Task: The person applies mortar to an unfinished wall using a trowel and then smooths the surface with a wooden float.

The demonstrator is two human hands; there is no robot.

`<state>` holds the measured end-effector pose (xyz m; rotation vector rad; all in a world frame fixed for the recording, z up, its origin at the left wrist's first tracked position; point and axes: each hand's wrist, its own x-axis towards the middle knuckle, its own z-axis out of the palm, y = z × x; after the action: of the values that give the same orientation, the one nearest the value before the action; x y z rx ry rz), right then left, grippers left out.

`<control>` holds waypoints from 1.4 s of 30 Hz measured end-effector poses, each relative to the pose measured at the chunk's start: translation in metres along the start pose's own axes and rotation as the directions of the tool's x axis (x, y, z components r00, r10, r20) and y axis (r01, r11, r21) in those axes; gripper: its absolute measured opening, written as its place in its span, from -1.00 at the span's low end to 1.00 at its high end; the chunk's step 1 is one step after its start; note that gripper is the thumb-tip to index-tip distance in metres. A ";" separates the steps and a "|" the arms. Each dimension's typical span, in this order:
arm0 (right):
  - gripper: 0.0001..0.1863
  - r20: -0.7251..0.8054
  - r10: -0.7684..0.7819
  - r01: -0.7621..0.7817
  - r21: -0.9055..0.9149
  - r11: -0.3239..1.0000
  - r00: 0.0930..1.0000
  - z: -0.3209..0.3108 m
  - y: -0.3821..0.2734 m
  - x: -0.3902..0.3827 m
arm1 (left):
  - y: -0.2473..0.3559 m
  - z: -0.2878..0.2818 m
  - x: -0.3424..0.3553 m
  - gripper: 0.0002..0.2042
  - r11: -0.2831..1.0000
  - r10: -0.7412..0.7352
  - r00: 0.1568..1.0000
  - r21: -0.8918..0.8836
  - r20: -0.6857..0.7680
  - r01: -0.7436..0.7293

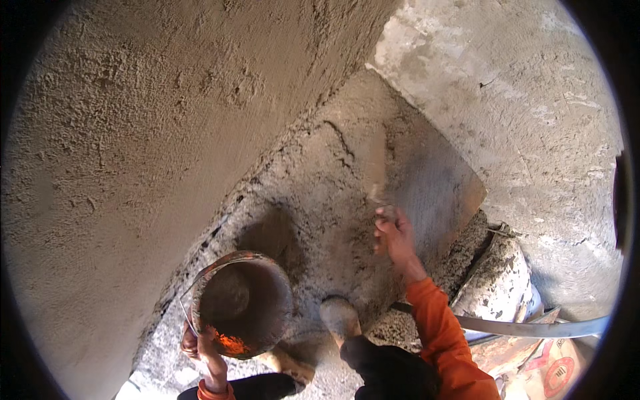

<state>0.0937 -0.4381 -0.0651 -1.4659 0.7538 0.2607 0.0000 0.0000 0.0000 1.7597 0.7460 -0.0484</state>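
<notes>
My left hand (203,350) grips the near left side of a round, dirty bucket (283,300), by its rim or wire handle; I cannot tell which. The bucket tilts so its mouth faces me, and its inside is mostly dark, with a bright orange patch low down. My right hand (397,237) is closed around the handle of a trowel (377,190), whose blade is blurred and points away from me. Beneath the trowel lies a broad board (433,180), its left part covered with grey mortar (327,160).
A rough plastered wall (147,120) rises on the left and a paler one (527,113) on the right, meeting at the far corner. My boot (340,317) stands near the bucket. At lower right are a splattered white sack (497,280), a curved metal strip (533,328) and a printed paper bag (553,367).
</notes>
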 end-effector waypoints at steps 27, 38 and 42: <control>-0.69 -0.211 -0.538 -0.127 -0.974 0.189 0.816 -0.082 -0.011 0.029 | 0.043 0.119 0.007 -0.80 0.865 0.239 0.950 -0.402 -0.200 -0.302; -0.62 -0.038 -0.393 -0.012 -0.998 0.067 0.919 -0.047 -0.030 0.000 | 0.046 0.121 0.003 -0.71 0.878 0.268 0.942 -0.351 -0.204 -0.326; -0.65 -0.019 -0.351 -0.008 -0.999 0.033 0.936 -0.049 -0.025 0.012 | 0.046 0.128 0.007 -0.74 0.878 0.281 0.939 -0.342 -0.199 -0.336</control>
<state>0.1028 -0.4912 -0.0486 -3.0663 0.5224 0.4535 0.0716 -0.1154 -0.0057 1.5045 0.5237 0.4179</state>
